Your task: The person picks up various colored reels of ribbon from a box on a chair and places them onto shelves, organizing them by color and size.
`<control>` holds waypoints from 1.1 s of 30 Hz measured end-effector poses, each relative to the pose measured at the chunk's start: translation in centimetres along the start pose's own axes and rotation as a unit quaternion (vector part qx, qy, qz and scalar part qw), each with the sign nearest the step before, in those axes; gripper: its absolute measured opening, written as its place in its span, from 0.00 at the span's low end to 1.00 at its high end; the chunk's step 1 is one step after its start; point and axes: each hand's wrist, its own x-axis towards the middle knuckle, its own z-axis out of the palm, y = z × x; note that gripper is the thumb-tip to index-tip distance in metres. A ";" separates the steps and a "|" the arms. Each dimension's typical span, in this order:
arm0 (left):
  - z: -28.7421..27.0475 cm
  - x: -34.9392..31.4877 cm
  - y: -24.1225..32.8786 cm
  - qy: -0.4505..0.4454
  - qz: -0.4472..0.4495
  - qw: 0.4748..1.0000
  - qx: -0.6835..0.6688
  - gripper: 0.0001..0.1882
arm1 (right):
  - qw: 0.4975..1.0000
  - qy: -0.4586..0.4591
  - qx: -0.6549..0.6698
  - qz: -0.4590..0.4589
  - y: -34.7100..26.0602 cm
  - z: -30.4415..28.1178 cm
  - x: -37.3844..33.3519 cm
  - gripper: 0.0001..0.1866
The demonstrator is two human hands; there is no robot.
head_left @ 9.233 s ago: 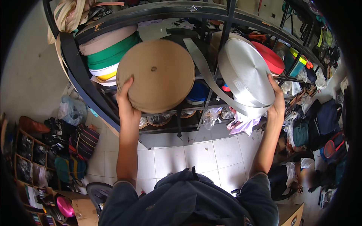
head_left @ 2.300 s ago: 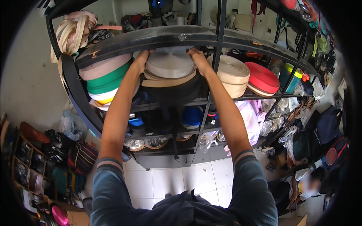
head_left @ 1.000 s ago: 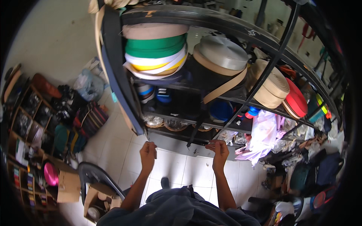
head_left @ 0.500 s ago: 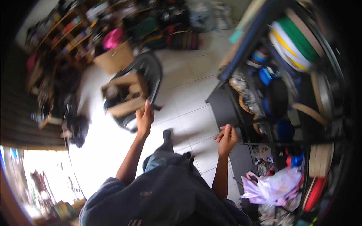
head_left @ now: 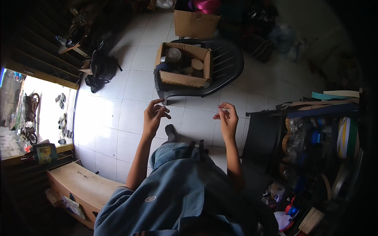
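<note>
My left hand [head_left: 153,118] is raised in mid-air, its fingers curved and apart, with nothing visible in them. To its right my right hand [head_left: 228,120] hangs at about the same height, fingers bent and spread, also without anything visible in it. Beyond both hands an open cardboard box [head_left: 185,80] sits on a dark plastic chair [head_left: 226,67]. Inside the box lie a grey roll [head_left: 172,55] of strap or tape and a pale round piece [head_left: 197,64]. Neither hand touches the box or the chair.
A second cardboard box [head_left: 195,24] with a bright pink roll [head_left: 208,5] stands behind the chair. Shelves on the right hold rolls of coloured webbing [head_left: 346,137]. A wooden bench-like piece [head_left: 84,177] is at lower left, near a bright doorway [head_left: 53,106]. Black bags [head_left: 103,65] lie on the tiled floor [head_left: 136,106].
The view has swung round, bringing the chair and box ahead of me and the shelves to the lower right. The fingers of both hands, more closed before, have spread.
</note>
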 end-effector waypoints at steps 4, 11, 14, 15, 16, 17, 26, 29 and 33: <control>-7.9 4.0 -1.0 -0.033 -0.091 0.995 -0.038 0.19 | 0.983 -0.140 -0.016 0.121 2.3 4.9 2.1 0.04; -10.0 11.3 -1.3 -0.081 -0.124 0.989 0.013 0.15 | 0.979 -0.173 -0.044 0.094 5.7 9.7 5.8 0.06; -7.3 13.9 -3.2 -0.077 -0.066 0.993 -0.056 0.18 | 0.975 -0.158 -0.010 0.157 6.9 10.4 7.5 0.06; -6.7 15.0 -3.5 -0.087 -0.068 0.994 -0.021 0.18 | 0.974 -0.156 -0.008 0.162 7.4 10.8 8.3 0.07; -6.2 16.1 -3.7 -0.095 -0.070 0.993 0.013 0.17 | 0.974 -0.154 -0.006 0.168 8.2 11.2 9.2 0.07; -6.2 17.6 -4.2 -0.118 -0.114 0.986 0.036 0.17 | 0.973 -0.150 -0.004 0.174 9.1 11.5 10.3 0.07; -3.3 31.2 -15.8 -0.166 -0.070 0.955 0.234 0.18 | 0.940 -0.155 -0.029 0.304 20.3 12.7 22.1 0.07; -1.7 36.4 -18.4 -0.152 -0.057 0.943 0.291 0.16 | 0.939 -0.151 -0.041 0.307 23.9 13.3 26.0 0.07; 1.9 43.5 -20.2 -0.100 -0.017 0.935 0.340 0.15 | 0.929 -0.167 -0.094 0.317 28.6 13.4 30.4 0.08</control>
